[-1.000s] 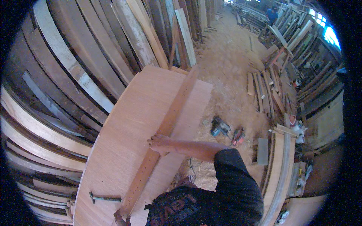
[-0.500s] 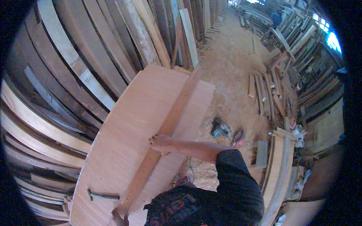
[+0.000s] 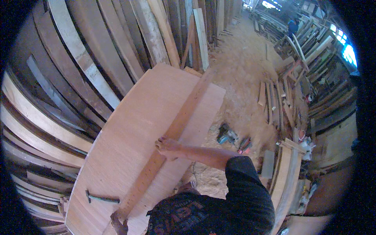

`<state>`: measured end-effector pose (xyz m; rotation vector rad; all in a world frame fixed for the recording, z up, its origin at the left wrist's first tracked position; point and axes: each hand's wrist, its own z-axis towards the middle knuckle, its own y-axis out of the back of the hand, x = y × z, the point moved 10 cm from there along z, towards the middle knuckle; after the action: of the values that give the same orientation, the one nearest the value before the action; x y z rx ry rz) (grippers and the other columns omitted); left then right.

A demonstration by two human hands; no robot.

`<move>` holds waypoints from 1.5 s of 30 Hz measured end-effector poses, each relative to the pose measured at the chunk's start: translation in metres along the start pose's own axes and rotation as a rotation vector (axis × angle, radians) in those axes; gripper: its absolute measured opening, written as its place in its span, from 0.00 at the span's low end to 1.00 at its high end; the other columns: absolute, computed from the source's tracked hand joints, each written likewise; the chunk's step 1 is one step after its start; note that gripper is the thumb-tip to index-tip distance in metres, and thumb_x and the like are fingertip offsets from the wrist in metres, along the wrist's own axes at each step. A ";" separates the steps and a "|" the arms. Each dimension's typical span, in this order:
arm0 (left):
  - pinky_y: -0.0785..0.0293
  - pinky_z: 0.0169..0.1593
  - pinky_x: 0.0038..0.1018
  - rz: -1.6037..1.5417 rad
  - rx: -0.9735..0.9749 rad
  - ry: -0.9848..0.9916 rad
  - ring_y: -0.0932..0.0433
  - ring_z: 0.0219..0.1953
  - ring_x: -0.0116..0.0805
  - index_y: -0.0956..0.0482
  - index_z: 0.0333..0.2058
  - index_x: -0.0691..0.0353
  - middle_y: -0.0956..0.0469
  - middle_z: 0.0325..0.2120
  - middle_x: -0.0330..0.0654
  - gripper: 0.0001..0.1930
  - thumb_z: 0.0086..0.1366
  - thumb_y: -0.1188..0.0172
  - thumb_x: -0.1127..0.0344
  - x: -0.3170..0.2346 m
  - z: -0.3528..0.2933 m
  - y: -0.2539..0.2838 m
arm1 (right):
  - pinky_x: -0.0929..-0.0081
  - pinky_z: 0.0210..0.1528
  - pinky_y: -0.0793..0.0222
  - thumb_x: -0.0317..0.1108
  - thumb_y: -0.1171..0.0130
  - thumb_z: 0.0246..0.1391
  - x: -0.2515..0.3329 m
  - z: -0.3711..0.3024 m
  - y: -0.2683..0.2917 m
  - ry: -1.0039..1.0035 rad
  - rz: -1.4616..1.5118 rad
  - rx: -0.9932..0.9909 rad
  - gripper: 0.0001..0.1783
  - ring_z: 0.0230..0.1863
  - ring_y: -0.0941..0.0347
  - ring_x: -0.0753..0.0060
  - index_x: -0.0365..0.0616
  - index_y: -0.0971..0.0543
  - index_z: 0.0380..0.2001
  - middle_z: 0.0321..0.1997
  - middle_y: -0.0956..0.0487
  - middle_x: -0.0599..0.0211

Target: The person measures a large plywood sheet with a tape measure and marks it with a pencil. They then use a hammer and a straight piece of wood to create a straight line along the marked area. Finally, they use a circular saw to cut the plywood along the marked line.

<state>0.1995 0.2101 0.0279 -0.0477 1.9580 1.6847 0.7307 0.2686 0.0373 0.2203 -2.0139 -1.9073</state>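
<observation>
A long, narrow brown plank (image 3: 183, 117) lies lengthwise across a wide, pale reddish plywood sheet (image 3: 129, 121). Small dark marks dot the plank's near half. My right hand (image 3: 167, 148) is closed over the plank near its middle, fingers curled at its left edge. At the near end, by the lower edge of the view, my left hand (image 3: 119, 222) is closed around the plank's side, its fingers partly hidden in shadow. A hammer (image 3: 102, 197) with a greenish handle rests on the sheet, to the left of the plank and just beyond my left hand.
Tall boards (image 3: 84, 55) lean in a row along the left. On the sawdust-strewn floor right of the sheet sit a teal-and-black power tool (image 3: 227, 134) and a red-and-black tool (image 3: 244, 145). Loose planks (image 3: 270, 98) lie farther right. Far off, a person (image 3: 292, 27) in blue appears.
The view has shifted slightly. Both hands keep their places on the plank, and the plank and hammer show no clear movement on the sheet.
</observation>
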 end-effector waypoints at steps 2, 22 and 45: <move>0.29 0.60 0.51 -0.018 0.004 -0.078 0.28 0.56 0.62 0.28 0.59 0.69 0.27 0.54 0.60 0.37 0.61 0.27 0.49 -0.003 0.000 -0.002 | 0.55 0.62 0.31 0.32 0.31 0.31 -0.002 -0.001 -0.005 0.004 0.028 -0.036 0.28 0.57 0.29 0.49 0.31 0.20 0.42 0.49 0.25 0.51; 0.22 0.54 0.43 0.176 -0.083 0.118 0.20 0.52 0.48 0.16 0.44 0.60 0.19 0.47 0.50 0.14 0.58 0.35 0.67 -0.026 0.041 -0.085 | 0.48 0.76 0.48 0.50 0.28 0.47 -0.082 -0.025 0.013 -0.190 -0.055 0.339 0.49 0.72 0.40 0.39 0.41 0.33 0.69 0.71 0.32 0.45; 0.28 0.63 0.45 0.001 -0.233 0.117 0.25 0.58 0.49 0.17 0.42 0.55 0.21 0.47 0.46 0.14 0.57 0.35 0.60 0.072 -0.066 0.033 | 0.47 0.68 0.36 0.45 0.27 0.47 0.392 0.082 -0.015 0.309 0.063 0.330 0.46 0.68 0.37 0.35 0.33 0.33 0.64 0.64 0.32 0.41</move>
<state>0.1014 0.1791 0.0311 -0.2367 1.8326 1.9422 0.3371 0.2058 0.0784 0.4957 -2.0769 -1.3944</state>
